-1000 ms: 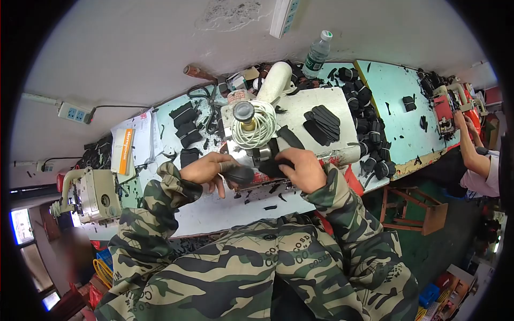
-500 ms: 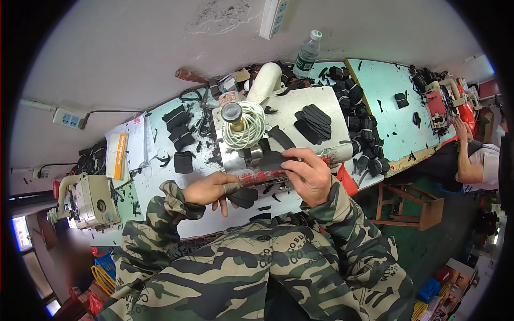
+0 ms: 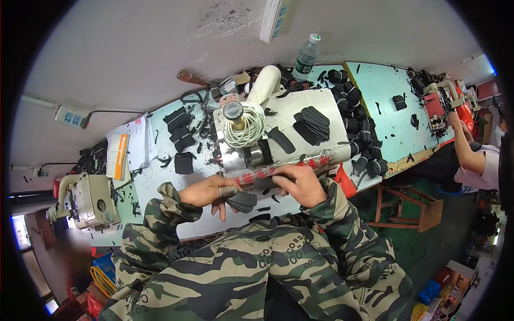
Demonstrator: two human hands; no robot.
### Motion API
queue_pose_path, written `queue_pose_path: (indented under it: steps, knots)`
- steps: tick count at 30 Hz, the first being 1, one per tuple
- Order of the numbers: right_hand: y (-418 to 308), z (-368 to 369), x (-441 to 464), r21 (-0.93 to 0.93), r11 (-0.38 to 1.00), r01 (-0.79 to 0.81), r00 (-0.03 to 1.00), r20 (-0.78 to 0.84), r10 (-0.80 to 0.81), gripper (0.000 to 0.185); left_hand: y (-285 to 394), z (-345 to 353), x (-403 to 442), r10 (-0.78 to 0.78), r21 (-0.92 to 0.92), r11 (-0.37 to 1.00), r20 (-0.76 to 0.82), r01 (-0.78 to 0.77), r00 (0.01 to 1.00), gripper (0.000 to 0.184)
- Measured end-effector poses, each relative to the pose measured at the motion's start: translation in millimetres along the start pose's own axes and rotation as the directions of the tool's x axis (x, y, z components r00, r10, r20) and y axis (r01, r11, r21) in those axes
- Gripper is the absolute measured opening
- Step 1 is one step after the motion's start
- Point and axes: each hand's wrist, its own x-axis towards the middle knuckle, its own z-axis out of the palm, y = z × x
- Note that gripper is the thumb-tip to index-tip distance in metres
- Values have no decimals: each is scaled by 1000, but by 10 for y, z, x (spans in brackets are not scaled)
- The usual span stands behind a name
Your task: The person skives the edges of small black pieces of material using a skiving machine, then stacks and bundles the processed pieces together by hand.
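Note:
In front of the machine (image 3: pixel 308 159), my left hand (image 3: pixel 206 193) is closed on a small fan of dark fabric pieces (image 3: pixel 242 201), with tape round one finger. My right hand (image 3: pixel 303 185) pinches a single dark fabric piece (image 3: pixel 264 183) just above and right of the fan. On the machine's top lie a spread stack of black pieces (image 3: pixel 312 125) and one lone curved piece (image 3: pixel 281 140). A coil of pale cord (image 3: pixel 243 130) surrounds the machine's dark knob (image 3: pixel 233 111).
Black bundles (image 3: pixel 183 162) lie left of the machine, and more bundles (image 3: pixel 366 131) are heaped at its right. A bottle (image 3: pixel 305 59) stands behind. Scissors lie back left. Another machine (image 3: pixel 93 200) is at far left. A co-worker (image 3: pixel 474 160) sits at far right.
My right hand has moved from the machine's front edge down and toward my left hand, bringing the single piece along. The pieces in my left hand are now fanned apart more.

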Motion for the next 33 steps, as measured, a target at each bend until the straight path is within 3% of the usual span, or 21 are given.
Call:
queue_pose_path:
  steps: [1,3,5,8,11,12,13,15,17,19,21,22,24,27,28,31,33]
  knots:
    - [16,20,8,70,997,-21,998,62,17,12,-15,-13,-1,0,-16,1000,-1,0,1000,36]
    - [52,81,5,1,999,48,982,181,-47,14,-7,-36,-24,-9,-65,998,-31,7,999,36]
    - [76,110,33,-10,999,46,980,196,-44,14,-26,-60,-43,-13,-107,994,-63,6,998,35]
    - [-13,92,31,63,992,-108,988,117,100,17,-75,-86,-59,-17,-142,990,-99,3,995,34]
    - [59,32,36,-94,982,167,952,273,-135,17,-64,-75,-75,-25,-160,987,-106,8,994,34]
    - [61,40,29,-133,968,212,905,402,-143,17,-66,-74,-78,-23,-169,986,-105,5,994,34]
    - [135,117,23,-54,929,365,867,384,-318,17,-67,-72,-76,-22,-178,984,-103,3,994,34]
    - [226,124,54,-129,874,469,871,230,-434,17,-95,-96,-45,-6,-181,983,-155,-22,988,34]
    - [90,73,82,120,993,-12,999,49,6,17,-124,-129,-32,1,-181,982,-233,-45,973,32]
    - [3,43,108,201,978,-62,996,-55,75,19,-74,-146,10,-5,-170,984,-290,-46,957,31]
    - [-140,27,68,81,997,10,994,-111,-1,16,-83,-164,57,6,-159,986,-314,-59,949,28]
    - [-135,33,73,-36,983,180,968,-170,-184,15,-68,-160,59,6,-150,987,-321,-57,947,28]
    - [-121,50,80,-284,835,471,815,-222,-535,13,-42,-153,54,-2,-138,989,-338,-47,941,28]
    - [-144,52,28,-323,819,474,821,-174,-543,19,-18,-155,67,-19,-121,992,-377,-29,926,28]
    - [-137,45,48,-363,771,523,779,-162,-605,19,-18,-163,76,-23,-110,994,-397,-23,917,27]
    - [-178,49,34,-244,942,231,936,-209,-283,18,-80,-193,138,-46,-88,996,-456,6,889,27]
    - [-67,-3,81,-129,991,29,990,-136,-47,19,-64,-217,154,-66,-51,998,-481,47,874,26]
